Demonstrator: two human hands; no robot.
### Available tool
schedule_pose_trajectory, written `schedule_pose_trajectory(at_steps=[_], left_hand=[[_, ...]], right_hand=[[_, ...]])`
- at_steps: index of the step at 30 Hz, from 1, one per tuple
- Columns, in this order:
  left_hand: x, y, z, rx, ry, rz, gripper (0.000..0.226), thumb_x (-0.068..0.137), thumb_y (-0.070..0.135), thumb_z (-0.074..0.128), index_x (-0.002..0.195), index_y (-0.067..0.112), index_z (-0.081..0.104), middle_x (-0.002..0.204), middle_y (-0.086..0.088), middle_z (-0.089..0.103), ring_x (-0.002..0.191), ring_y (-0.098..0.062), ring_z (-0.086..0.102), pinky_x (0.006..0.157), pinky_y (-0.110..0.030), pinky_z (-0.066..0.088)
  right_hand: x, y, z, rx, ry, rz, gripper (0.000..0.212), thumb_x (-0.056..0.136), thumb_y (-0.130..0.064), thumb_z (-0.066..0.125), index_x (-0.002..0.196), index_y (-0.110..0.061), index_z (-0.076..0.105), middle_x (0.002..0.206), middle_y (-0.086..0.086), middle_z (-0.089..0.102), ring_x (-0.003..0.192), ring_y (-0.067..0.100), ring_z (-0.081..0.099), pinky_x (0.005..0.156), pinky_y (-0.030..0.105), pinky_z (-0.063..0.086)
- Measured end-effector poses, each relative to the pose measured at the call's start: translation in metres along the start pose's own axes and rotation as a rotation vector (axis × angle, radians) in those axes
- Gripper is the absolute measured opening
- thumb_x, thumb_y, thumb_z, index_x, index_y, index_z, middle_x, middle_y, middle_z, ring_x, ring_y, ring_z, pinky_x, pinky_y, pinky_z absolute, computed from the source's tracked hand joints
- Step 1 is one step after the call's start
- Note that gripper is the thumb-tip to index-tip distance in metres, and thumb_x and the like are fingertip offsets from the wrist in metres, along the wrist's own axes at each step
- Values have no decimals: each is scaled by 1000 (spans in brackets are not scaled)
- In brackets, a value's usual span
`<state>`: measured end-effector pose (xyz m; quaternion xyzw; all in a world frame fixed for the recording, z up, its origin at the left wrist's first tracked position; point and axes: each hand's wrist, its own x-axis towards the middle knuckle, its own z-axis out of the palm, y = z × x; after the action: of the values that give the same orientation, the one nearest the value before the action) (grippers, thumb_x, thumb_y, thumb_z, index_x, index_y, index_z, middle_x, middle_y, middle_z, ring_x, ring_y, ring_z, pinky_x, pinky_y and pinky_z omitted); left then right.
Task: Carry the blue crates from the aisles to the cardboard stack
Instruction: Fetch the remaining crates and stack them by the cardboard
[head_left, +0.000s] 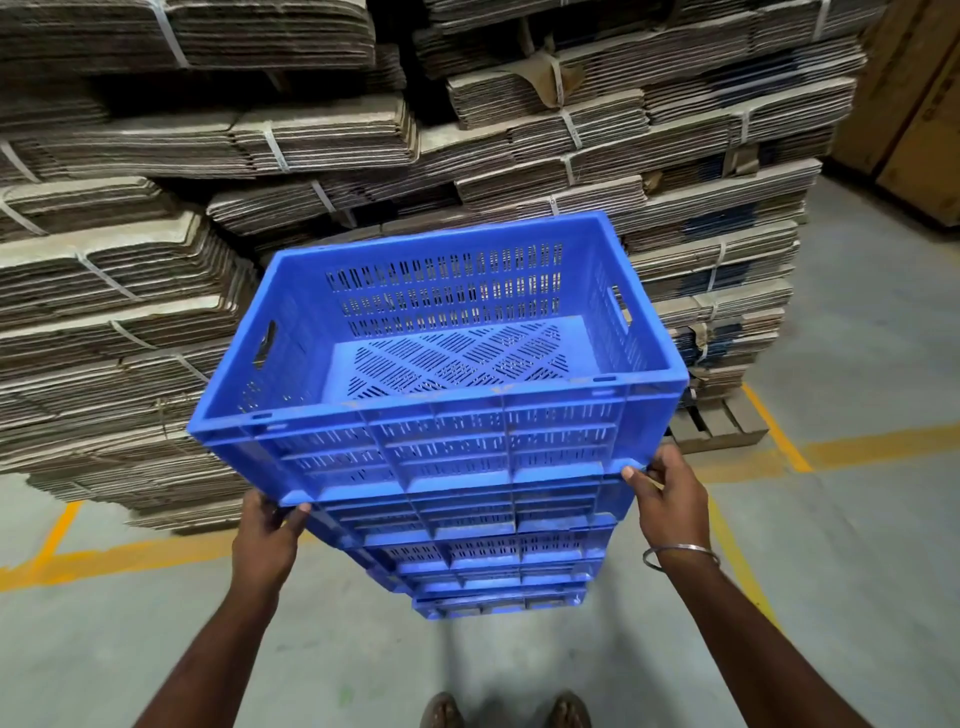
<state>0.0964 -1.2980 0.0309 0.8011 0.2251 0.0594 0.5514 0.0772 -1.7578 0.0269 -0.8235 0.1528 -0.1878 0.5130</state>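
Note:
A stack of several nested blue slotted crates (457, 551) stands right in front of me, and its top crate (441, 332) is empty. My left hand (267, 535) grips the top crate's lower left corner, thumb on the front wall. My right hand (670, 499), a metal bangle on its wrist, grips the lower right corner. Straight behind the crates rises the tall stack of strapped, flattened cardboard (322, 140).
Yellow lines (857, 449) mark the grey concrete floor around the cardboard. A wooden pallet corner (722, 423) sticks out under the right cardboard pile. Brown boxes (914, 104) stand at the far right. My two shoes (509, 712) show at the bottom edge.

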Motion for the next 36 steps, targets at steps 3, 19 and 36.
schedule_pose_trajectory(at_steps=[3,19,36], left_hand=[[3,3,-1,28,8,1,38,87,17,73,114,33,52,118,3,67,107,-24,66,92,-54,53],[-1,6,-6,-39,-14,-28,34,87,36,73,118,38,58,121,5,68,108,-22,67,94,-57,53],[-36,80,-33,-167,-95,308,66,94,9,64,146,41,39,139,16,57,125,-3,55,100,-42,48]], right_hand=[[0,0,-4,14,-32,-2,16,84,-17,70,91,-24,56,85,-6,65,76,4,58,59,8,41],[-3,-12,-6,7,-14,29,26,87,-22,68,78,-34,47,74,-4,58,69,11,55,57,26,40],[-2,-57,-16,78,-156,-61,95,86,-21,68,151,-42,3,158,-13,24,144,15,30,108,49,41]])
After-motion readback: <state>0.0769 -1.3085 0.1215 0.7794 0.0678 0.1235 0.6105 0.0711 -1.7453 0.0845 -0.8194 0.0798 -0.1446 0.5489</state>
